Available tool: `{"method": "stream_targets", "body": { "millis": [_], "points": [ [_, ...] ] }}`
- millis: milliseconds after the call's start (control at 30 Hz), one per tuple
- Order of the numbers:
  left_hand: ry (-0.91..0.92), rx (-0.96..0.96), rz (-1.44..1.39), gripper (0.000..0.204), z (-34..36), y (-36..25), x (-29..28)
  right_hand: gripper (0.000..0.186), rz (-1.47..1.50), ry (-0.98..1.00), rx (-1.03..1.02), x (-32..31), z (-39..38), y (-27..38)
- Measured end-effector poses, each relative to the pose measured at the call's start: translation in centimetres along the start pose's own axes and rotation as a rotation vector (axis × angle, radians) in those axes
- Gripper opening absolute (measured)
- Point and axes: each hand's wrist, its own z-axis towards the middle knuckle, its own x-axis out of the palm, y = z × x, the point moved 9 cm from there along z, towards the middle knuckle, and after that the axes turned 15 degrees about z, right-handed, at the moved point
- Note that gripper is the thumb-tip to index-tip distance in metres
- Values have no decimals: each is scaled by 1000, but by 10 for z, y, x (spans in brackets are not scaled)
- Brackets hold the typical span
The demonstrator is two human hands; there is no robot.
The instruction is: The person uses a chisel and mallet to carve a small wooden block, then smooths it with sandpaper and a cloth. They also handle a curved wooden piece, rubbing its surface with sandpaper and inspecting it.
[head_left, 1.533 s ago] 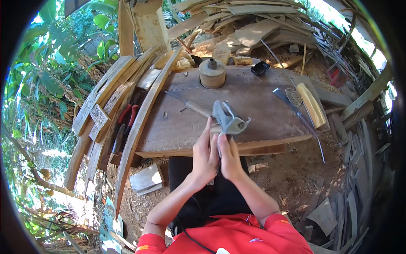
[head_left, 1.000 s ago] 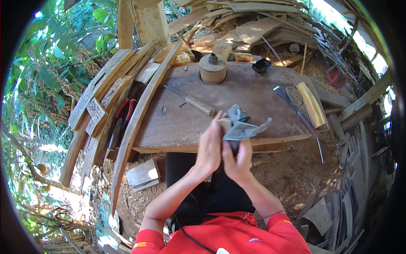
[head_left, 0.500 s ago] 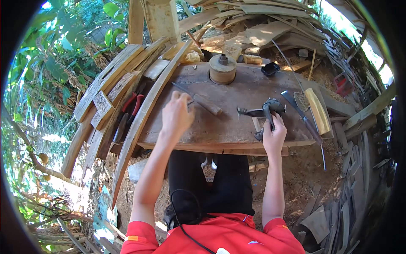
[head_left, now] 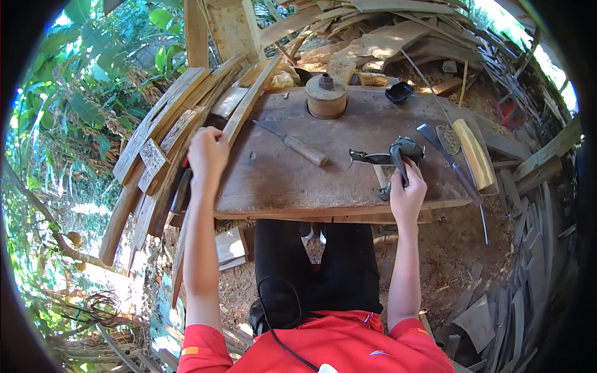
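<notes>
- Right hand (head_left: 408, 188) pinches a dark floppy piece (head_left: 407, 148), material unclear, right of centre.
- Left hand (head_left: 208, 154), left of centre, curls at a long plank (head_left: 251, 101); fingertips hidden, cannot tell its grip.
- Red shirt (head_left: 342, 342), cut off below: small mark (head_left: 380, 353), illegible.

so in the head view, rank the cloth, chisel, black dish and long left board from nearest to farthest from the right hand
1. cloth: held in the right hand
2. chisel: to the right
3. black dish: ahead, by the table's far edge
4. long board: along the left side
</notes>
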Motion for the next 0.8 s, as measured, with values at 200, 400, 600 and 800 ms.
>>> {"method": "stream_targets", "body": {
  "millis": [200, 400, 600, 800],
  "points": [
    [196, -134, -46, 25, 12, 56, 31, 29, 8, 16, 9, -1, -1, 0],
    [-233, 244, -44, 16, -9, -24, -3, 28, -17, 24, 16, 0, -1, -2],
    [100, 791, -140, 59, -70, -162, 13, 28, -40, 19, -50, -2, 0, -1],
    [86, 891, -104, 40, -73, -177, -4, 29, -15, 18, -1, 0, 0, -5]
  ]
}}
